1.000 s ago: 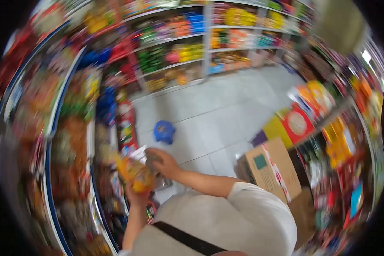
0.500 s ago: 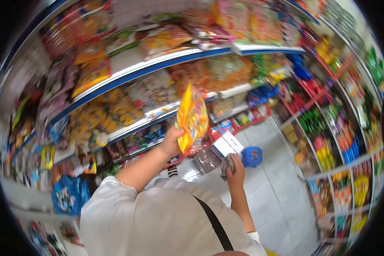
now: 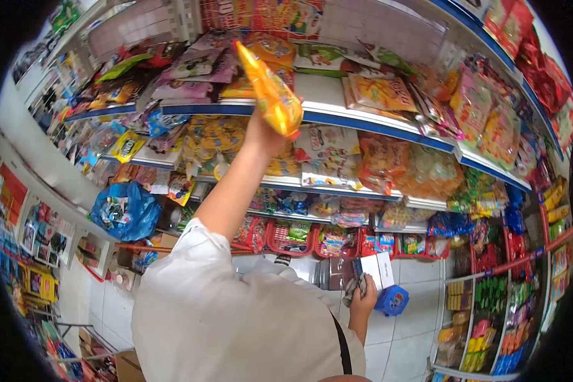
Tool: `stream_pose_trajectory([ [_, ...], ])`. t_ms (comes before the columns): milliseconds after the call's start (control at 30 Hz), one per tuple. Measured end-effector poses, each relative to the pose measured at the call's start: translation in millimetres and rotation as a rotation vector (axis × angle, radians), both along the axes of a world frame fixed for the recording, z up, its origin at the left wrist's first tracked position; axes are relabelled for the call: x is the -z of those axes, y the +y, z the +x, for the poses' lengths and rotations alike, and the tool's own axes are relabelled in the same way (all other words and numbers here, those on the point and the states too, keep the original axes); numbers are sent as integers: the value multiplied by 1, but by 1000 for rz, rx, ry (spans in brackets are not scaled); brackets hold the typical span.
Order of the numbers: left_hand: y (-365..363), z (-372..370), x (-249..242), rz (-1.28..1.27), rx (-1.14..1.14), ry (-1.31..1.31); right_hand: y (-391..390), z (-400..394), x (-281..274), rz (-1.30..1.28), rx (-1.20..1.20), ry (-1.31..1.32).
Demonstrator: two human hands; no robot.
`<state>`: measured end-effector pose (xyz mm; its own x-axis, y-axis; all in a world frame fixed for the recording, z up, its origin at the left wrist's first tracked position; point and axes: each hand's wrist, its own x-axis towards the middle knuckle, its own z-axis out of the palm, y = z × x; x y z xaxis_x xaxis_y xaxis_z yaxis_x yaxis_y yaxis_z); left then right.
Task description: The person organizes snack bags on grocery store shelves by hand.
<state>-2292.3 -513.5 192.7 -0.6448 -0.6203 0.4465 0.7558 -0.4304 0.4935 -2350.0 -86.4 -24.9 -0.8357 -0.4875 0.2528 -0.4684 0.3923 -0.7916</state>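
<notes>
My left hand point(image 3: 265, 135) is closed on a yellow-orange candy bag point(image 3: 268, 90), its fingers mostly hidden behind the bag. The bag is tilted, in front of the upper shelf point(image 3: 325, 95), where more orange packets point(image 3: 270, 51) lie at the back. Lower down, a crumpled grey cloth point(image 3: 352, 290) is gripped in my right hand point(image 3: 363, 300). Near that hand are a blue plastic stool point(image 3: 392, 300) and a white box point(image 3: 377, 270) on the floor.
Red baskets of sweets point(image 3: 290, 237) line the bottom of the shelving. A blue plastic bag point(image 3: 126, 210) hangs at the left. A divided rack of snacks point(image 3: 490, 299) stands at the right, and tiled floor point(image 3: 414, 325) shows between.
The view has swung left. My left hand has carried the candy bag up and across to the upper shelf, and the bag has turned. My right hand still holds the cloth.
</notes>
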Motion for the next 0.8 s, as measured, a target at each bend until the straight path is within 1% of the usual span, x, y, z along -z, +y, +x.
stream_pose_trajectory([
  [33,-16,-3,1,-34,29,7,3,2,2,14,-3,-10],
  [100,-31,-8,-17,242,74,-174,8,3,6,28,15,-34],
  [133,-42,-8,-23,226,149,-176,11,4,6,48,27,-42],
  [167,-23,-7,-46,209,2,-191,15,5,6,70,37,-51],
  [200,-21,-14,-57,126,-236,-229,19,6,6,63,62,-58],
  [233,-26,-23,-67,43,-484,-267,22,8,6,54,79,-66],
  [300,-48,-40,-76,-79,-803,-196,28,7,11,85,85,-33],
  [367,-79,-62,-78,-460,-1298,-144,32,5,14,153,65,2],
  [433,-86,-67,-80,-1005,-1538,-488,33,-5,24,138,1,-60],
  [500,-69,-76,-71,-1344,-1197,-967,30,-16,38,118,-50,-125],
  [567,-45,-76,-69,-1670,-698,-1414,34,-29,59,99,-79,-191],
  [600,-40,-80,-57,-1686,-705,-1370,42,-46,91,101,-122,-92],
  [633,-38,-84,-47,-1699,-708,-1326,39,-50,99,96,-137,-92],
  [733,-37,-87,-50,-1589,-655,-1303,26,-60,103,85,-179,-96],
  [800,-47,-96,-40,-1610,-503,-1394,7,-54,79,85,-201,-105],
])
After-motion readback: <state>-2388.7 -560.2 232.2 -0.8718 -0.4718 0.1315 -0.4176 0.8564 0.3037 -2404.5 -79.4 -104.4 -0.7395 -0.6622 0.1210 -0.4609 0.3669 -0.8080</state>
